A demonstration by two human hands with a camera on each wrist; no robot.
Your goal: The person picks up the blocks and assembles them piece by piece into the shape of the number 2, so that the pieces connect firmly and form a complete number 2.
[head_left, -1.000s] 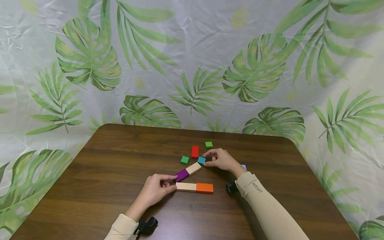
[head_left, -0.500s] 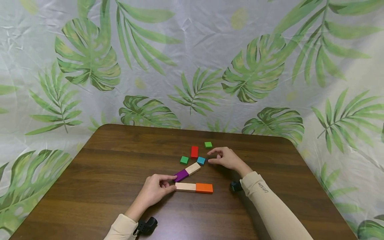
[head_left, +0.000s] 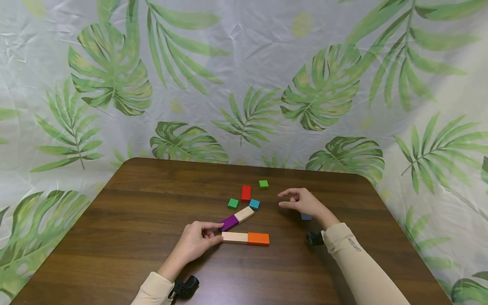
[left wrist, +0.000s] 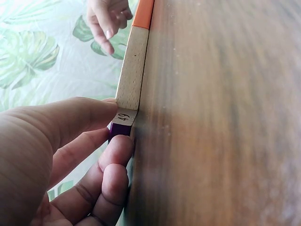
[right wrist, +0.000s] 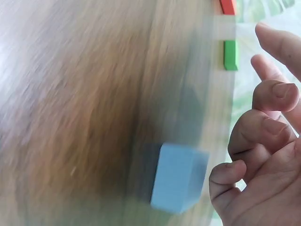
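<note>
My left hand (head_left: 196, 240) rests at the left ends of two block rows. Its index fingertip touches the purple block (head_left: 229, 222), and its thumb is at the end of the lower beige block (head_left: 234, 237), marked 49 in the left wrist view. An orange block (head_left: 258, 239) continues that row. Beyond the purple block, a slanted beige block (head_left: 244, 214) carries on its line. My right hand (head_left: 303, 202) holds nothing, its thumb and index finger apart above the table. Partly covered by it, a light-blue block (head_left: 306, 216) lies on the table.
A teal-blue block (head_left: 254, 204) lies just off the slanted row's upper end. Behind are a red block (head_left: 246, 193), a green block (head_left: 233, 203) and a lighter green block (head_left: 263, 184). A leaf-patterned cloth (head_left: 244, 84) hangs behind the wooden table (head_left: 160, 190).
My right hand has let go of the teal-blue block and drawn off to the right, over to the light-blue block. The left hand keeps its place at the row ends.
</note>
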